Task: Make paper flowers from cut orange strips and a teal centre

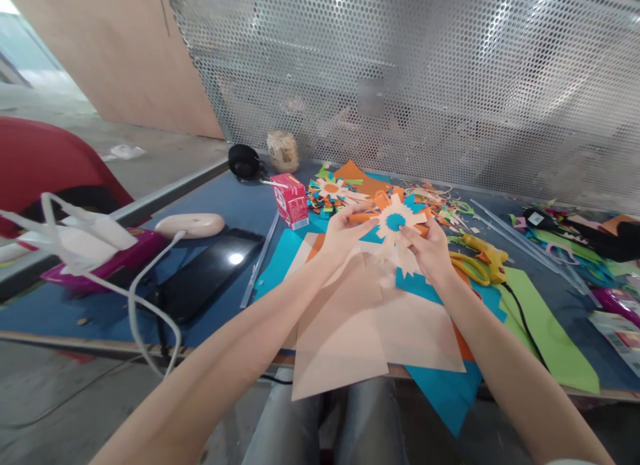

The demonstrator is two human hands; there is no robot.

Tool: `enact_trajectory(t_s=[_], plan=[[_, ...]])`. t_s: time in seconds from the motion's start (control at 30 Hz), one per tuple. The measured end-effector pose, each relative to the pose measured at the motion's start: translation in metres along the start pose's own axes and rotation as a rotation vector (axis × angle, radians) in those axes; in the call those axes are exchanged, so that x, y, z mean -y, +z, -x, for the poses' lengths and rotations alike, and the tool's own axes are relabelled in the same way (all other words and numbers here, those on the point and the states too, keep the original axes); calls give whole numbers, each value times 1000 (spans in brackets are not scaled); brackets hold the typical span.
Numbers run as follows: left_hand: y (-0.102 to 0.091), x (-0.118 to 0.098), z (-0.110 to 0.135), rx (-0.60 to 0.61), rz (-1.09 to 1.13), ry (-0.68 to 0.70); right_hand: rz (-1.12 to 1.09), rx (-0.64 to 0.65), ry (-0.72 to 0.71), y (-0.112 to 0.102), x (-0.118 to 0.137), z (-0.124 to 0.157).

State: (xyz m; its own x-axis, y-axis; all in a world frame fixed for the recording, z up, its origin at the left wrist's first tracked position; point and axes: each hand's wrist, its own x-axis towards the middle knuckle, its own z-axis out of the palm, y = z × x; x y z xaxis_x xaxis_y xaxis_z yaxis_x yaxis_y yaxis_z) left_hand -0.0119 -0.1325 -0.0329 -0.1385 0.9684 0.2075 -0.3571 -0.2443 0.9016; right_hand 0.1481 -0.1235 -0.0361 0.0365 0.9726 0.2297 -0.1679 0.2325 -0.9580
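Observation:
Between my two hands a layered paper flower (414, 219) is held up, with peach, orange and blue petals around a blue centre. My left hand (345, 230) pinches its left side at the orange petals. On the right edge the fingers of my right hand (429, 245) are closed, the thumb lying over the peach layer near the centre. Beneath the hands lie peach paper sheets (340, 331) on top of blue paper (445, 391). Behind my left hand rests another paper flower (332, 187) with an orange centre.
A red drink carton (291, 201) with a straw stands left of the hands. To the right lie a yellow glue gun (490, 255), yellow-handled scissors (469, 268) and green paper (543, 318). A black phone (210, 271) and white cables (135, 298) occupy the left. A perforated metal panel (425, 65) rises behind.

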Motion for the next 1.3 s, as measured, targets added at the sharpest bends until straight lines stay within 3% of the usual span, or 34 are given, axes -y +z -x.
enact_trajectory(t_s=[0.33, 0.7, 0.93, 1.03, 1.17, 1.23, 1.3], plan=[[3, -1, 2, -12, 58, -53, -18, 12, -9, 1, 1, 2], [2, 2, 0, -64, 38, -17, -27, 27, -21, 3, -1, 2], [4, -4, 5, 13, 39, -66, -115, 19, -6, 5, 6, 3], [3, -6, 3, 23, 126, -234, -181, 35, -26, 5, 11, 2], [3, -7, 1, 86, 164, -632, -262, 101, -33, -3, 11, -2], [4, -7, 3, 234, 140, -773, -258, 195, -32, -6, 10, -2], [4, -6, 8, 435, 166, -828, -246, 290, -41, -7, 10, 0]])
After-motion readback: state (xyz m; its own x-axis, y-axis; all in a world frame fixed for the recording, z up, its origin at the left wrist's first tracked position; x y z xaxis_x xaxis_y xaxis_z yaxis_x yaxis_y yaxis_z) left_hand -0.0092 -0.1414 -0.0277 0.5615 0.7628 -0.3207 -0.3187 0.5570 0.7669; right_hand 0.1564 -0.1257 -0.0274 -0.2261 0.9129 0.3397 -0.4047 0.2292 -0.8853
